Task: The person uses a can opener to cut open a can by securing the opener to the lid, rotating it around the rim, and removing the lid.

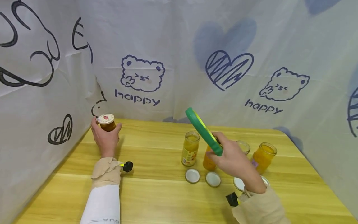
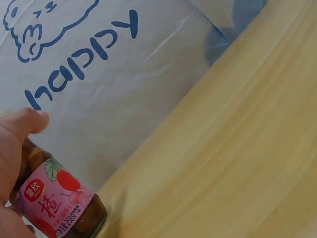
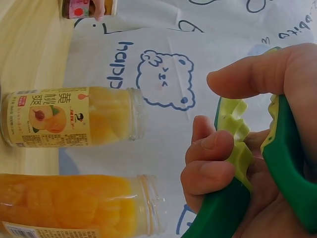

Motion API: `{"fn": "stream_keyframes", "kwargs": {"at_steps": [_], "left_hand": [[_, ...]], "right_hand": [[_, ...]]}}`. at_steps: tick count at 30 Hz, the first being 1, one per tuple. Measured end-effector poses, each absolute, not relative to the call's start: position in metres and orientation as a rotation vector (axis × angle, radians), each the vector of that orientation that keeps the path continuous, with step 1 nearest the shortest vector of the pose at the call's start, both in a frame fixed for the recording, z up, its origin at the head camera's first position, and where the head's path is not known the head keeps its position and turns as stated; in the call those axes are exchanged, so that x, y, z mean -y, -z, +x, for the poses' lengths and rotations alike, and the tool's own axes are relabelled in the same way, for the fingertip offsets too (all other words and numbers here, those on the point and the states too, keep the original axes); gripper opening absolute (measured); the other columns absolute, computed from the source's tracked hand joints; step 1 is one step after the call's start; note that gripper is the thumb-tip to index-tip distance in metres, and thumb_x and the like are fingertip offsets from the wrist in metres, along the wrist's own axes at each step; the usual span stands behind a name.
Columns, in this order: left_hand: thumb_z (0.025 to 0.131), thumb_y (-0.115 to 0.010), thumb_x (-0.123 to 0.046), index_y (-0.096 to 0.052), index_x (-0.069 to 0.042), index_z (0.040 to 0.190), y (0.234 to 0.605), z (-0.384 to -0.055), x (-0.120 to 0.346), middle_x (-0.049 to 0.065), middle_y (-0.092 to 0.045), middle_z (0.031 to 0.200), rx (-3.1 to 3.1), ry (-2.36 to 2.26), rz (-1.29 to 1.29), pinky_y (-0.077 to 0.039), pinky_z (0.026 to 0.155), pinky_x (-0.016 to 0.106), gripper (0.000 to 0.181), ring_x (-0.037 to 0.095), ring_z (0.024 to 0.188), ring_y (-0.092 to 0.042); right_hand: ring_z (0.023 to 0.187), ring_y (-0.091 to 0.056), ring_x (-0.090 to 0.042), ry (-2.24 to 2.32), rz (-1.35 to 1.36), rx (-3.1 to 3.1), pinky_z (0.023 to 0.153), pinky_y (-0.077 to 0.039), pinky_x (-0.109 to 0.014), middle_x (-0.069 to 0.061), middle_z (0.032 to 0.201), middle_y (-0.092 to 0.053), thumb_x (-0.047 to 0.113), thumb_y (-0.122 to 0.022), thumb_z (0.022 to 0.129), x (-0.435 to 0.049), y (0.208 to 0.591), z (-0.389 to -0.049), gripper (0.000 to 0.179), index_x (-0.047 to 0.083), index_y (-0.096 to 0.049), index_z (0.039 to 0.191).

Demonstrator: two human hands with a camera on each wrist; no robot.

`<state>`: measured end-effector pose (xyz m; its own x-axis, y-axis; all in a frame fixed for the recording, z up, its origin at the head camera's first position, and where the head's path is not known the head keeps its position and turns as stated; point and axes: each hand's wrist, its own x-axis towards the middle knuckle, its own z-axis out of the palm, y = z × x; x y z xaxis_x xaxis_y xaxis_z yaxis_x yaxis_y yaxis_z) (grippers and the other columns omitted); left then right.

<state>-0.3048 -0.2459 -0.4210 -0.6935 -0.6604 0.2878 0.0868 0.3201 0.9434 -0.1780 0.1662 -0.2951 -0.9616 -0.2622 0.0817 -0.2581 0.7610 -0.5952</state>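
My left hand grips a small glass jar of dark contents at the table's far left corner. Its white lid is on, and a pink fruit label shows in the left wrist view. In my right hand is a green jar opener, held tilted above the lidless jars; light-green teeth line its inner side. Below and left of it stands a lidless jar of yellow peaches. An orange-filled jar is partly hidden behind the opener.
Right of my right hand stands another lidless orange jar, and a further glass jar is mostly hidden. Several loose lids, among them one white-lined lid, lie in front of the jars. A printed cloth hangs behind the wooden table.
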Motion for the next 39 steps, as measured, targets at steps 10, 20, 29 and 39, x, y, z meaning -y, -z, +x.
{"fn": "stream_keyframes", "kwargs": {"at_steps": [10, 20, 29, 39], "left_hand": [[0.090, -0.070, -0.025, -0.038, -0.003, 0.152, 0.417, -0.304, 0.249, 0.023, -0.052, 0.147, 2.070, 1.455, 0.587, -0.040, 0.117, 0.056, 0.073, 0.041, 0.135, -0.049], [0.088, -0.075, -0.028, -0.038, -0.004, 0.149, 0.420, -0.307, 0.234, 0.022, -0.052, 0.144, 2.084, 1.546, 0.462, -0.045, 0.114, 0.050, 0.075, 0.035, 0.130, -0.052], [0.089, -0.075, -0.034, -0.047, -0.003, 0.147, 0.421, -0.304, 0.234, 0.021, -0.058, 0.143, 2.266, 1.568, 0.357, -0.048, 0.112, 0.048, 0.072, 0.033, 0.127, -0.057], [0.093, -0.073, -0.026, -0.048, 0.001, 0.144, 0.424, -0.307, 0.224, 0.025, -0.057, 0.141, 2.419, 1.735, 0.101, -0.050, 0.110, 0.050, 0.063, 0.037, 0.125, -0.058]], "right_hand": [[0.082, -0.058, -0.021, 0.922, -0.493, -2.990, 0.073, -0.049, -0.033, -0.009, 0.101, -0.067, 0.021, -0.072, 0.094, -0.161, 0.296, -0.180, 0.058, 0.015, -0.047, 0.147], [0.091, -0.062, -0.023, 0.801, -0.476, -3.035, 0.077, -0.054, -0.037, -0.011, 0.114, -0.069, 0.025, -0.071, 0.094, -0.152, 0.294, -0.184, 0.062, 0.014, -0.046, 0.149], [0.091, -0.060, -0.024, 0.773, -0.477, -3.039, 0.077, -0.053, -0.037, -0.009, 0.112, -0.068, 0.024, -0.069, 0.093, -0.149, 0.290, -0.190, 0.062, 0.016, -0.046, 0.149], [0.093, -0.061, -0.025, 0.698, -0.441, -3.043, 0.079, -0.055, -0.040, -0.009, 0.113, -0.067, 0.024, -0.069, 0.093, -0.142, 0.286, -0.195, 0.059, 0.013, -0.046, 0.147]]}}
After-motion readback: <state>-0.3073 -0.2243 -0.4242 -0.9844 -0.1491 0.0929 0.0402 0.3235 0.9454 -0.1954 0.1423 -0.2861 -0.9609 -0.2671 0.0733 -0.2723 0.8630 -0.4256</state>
